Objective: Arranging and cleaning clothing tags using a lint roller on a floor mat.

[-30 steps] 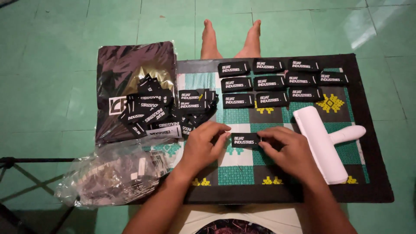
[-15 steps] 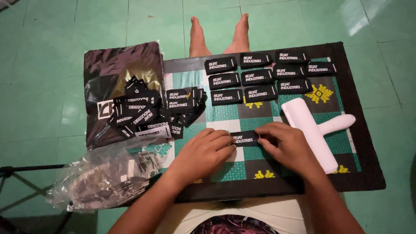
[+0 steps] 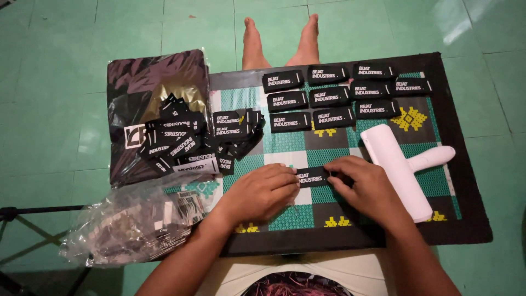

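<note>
A black fabric label (image 3: 311, 177) lies lengthwise left to right between my hands: left hand (image 3: 262, 192) pinches its left end, right hand (image 3: 366, 185) pinches the right.

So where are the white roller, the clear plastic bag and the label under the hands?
white roller (image 3: 395, 169), head view, middle of its long body.
clear plastic bag (image 3: 131, 225), head view, crumpled middle.
black label (image 3: 312, 177), head view, centre between both hands.

Black fabric label (image 3: 311, 177) — flat on the patterned mat (image 3: 307, 148).
</note>
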